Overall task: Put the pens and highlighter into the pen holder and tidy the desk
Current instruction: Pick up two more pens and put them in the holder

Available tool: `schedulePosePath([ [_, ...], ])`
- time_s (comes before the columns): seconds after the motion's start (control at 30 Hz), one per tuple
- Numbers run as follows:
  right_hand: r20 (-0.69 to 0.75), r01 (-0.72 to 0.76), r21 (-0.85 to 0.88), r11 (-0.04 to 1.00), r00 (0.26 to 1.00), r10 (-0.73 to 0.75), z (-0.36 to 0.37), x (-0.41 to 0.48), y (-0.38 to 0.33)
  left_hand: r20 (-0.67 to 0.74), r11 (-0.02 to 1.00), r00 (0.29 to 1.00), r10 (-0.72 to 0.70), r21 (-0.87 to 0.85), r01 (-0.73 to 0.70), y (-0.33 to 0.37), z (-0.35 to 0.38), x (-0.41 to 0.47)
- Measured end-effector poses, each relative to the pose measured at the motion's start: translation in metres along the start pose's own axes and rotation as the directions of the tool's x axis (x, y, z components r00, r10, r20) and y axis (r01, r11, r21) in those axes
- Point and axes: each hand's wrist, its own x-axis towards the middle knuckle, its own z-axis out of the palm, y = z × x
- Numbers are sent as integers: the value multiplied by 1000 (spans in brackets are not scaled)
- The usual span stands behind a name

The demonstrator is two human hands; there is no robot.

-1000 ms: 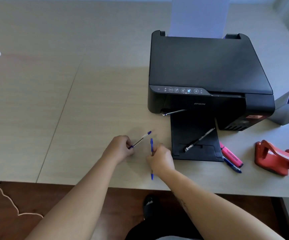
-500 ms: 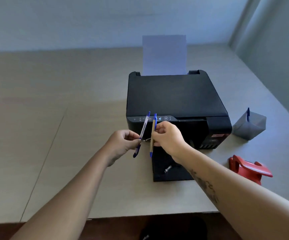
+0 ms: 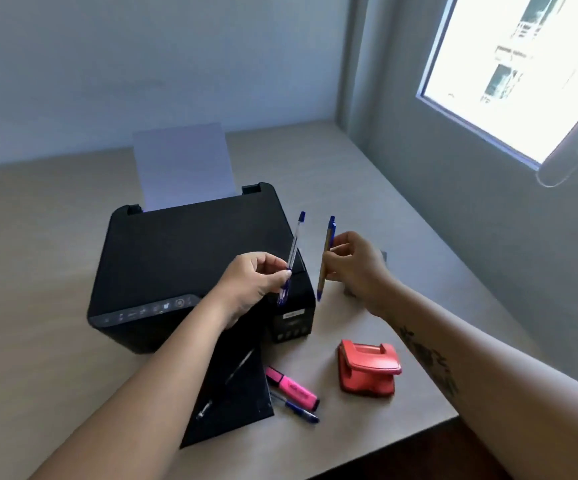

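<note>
Both hands up over the desk (image 3: 55,271), one pen pinched upright in each.

We go big to small: black printer (image 3: 190,268) sits mid-desk with a paper sheet (image 3: 183,164) standing in its rear feed and its output tray (image 3: 235,403) folded out toward us. Red hole punch (image 3: 367,370) lies right of the tray. Left hand (image 3: 253,285) has fingers closed on a clear blue-capped pen (image 3: 292,254), held above the printer's right front corner. Right hand (image 3: 355,265) has fingers closed on a tan-barrel pen (image 3: 325,258) just beside it, apart. Pen holder (image 3: 382,254) is almost fully hidden behind our right hand. Pink highlighter (image 3: 292,388) lies on the desk at the tray's right edge, a blue pen (image 3: 298,408) just below it. We also see a dark pen (image 3: 239,368) and a smaller one (image 3: 204,408) lying on the tray.
</note>
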Motion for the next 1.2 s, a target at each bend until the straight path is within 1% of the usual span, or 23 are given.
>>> schedulePosePath([
  [0.13, -59, -15, 10, 1000, 998, 16, -57, 30, 4, 29, 1000, 1000, 9, 17, -10, 21, 59, 38],
  [0.23, -109, 8, -3, 1000, 994, -8, -90, 55, 9, 14, 999, 1000, 22, 42, -23, 31, 98, 65],
  [0.37, -149, -8, -10, 1000, 989, 6, -117, 83, 25, -56, 984, 994, 90, 160, -80, 34, 140, 93],
  [0.43, -157, -24, -33, 999, 987, 19, -123, 92, 37, -100, 972, 989, 111, 217, -87, 31, 156, 105],
  [0.5, -150, -38, -43, 998, 988, 31, -125, 99, 51, -116, 962, 988, 104, 264, -70, 24, 167, 114],
  [0.6, -124, -62, -57, 996, 991, 55, -122, 107, 69, -128, 938, 990, 59, 347, -11, 9, 179, 124],
  [0.67, -102, -82, -69, 994, 992, 75, -119, 113, 80, -125, 904, 991, 46, 428, 13, 0, 184, 128],
  [0.87, -48, -122, -111, 986, 992, 117, -113, 121, 102, -64, 796, 998, -8, 603, 45, -24, 190, 134],
  [0.93, -40, -130, -119, 984, 991, 126, -112, 122, 107, -64, 798, 998, 3, 601, 36, -27, 191, 133],
  [1.07, -30, -135, -121, 983, 991, 132, -110, 122, 111, -108, 816, 994, 25, 577, 42, -24, 189, 129],
  [1.2, -37, -115, -109, 987, 993, 112, -113, 117, 102, -129, 828, 991, 39, 560, 40, -16, 179, 121],
])
